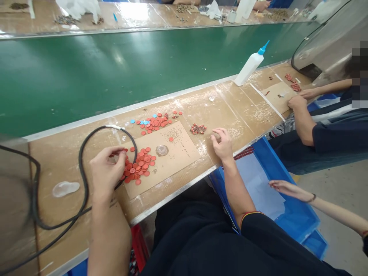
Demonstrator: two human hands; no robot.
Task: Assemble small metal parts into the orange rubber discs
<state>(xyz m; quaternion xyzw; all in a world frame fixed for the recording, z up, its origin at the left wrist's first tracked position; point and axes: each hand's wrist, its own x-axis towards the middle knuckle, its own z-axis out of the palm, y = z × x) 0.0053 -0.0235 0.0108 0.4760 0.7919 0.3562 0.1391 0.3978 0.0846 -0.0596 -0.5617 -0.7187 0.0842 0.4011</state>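
Observation:
My left hand (pixel 106 170) hovers at the edge of a heap of flat red discs (pixel 139 165), its fingertips pinched together; whether they hold a disc is too small to tell. A black cable (pixel 82 180) loops around that hand on the tan workbench (pixel 54 161). My right hand (pixel 222 145) rests loosely curled on the bench, holding nothing, nearest to a small bunch of red and metal parts (pixel 198 128). Scattered behind the heap are more red discs and a few blue discs (pixel 143 122). A cardboard sheet (pixel 169 161) with tiny dark bits and a small glass dish (pixel 162 150) lies between my hands.
A green conveyor belt (pixel 115 69) runs behind the bench, and a white glue bottle (pixel 249 65) lies near it. A blue crate (pixel 258 180) sits below the front edge. A co-worker's hands (pixel 297 101) work at the right; another person's arm (pixel 290 190) reaches over the crate.

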